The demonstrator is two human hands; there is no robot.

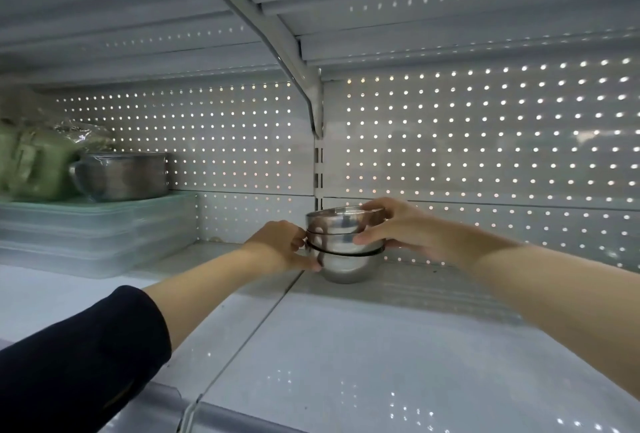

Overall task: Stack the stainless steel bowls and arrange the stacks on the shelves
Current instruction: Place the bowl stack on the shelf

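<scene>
A stack of three stainless steel bowls (pixel 341 249) stands upright on the white metal shelf (pixel 363 335), close to the perforated back panel and just right of the seam between two shelf boards. My left hand (pixel 282 246) grips the stack's left side, fingers curled against the middle and lower bowls. My right hand (pixel 398 226) wraps the right side, with fingers over the top bowl's rim and the thumb on the middle bowl. The bottom bowl rests on the shelf surface.
At the left stand stacked clear plastic containers (pixel 90 235) with a steel pot (pixel 128 176) and a green wrapped bundle (pixel 31 162) on top. A shelf bracket (pixel 308 86) and upright slot rail hang behind the bowls. Another shelf sits overhead.
</scene>
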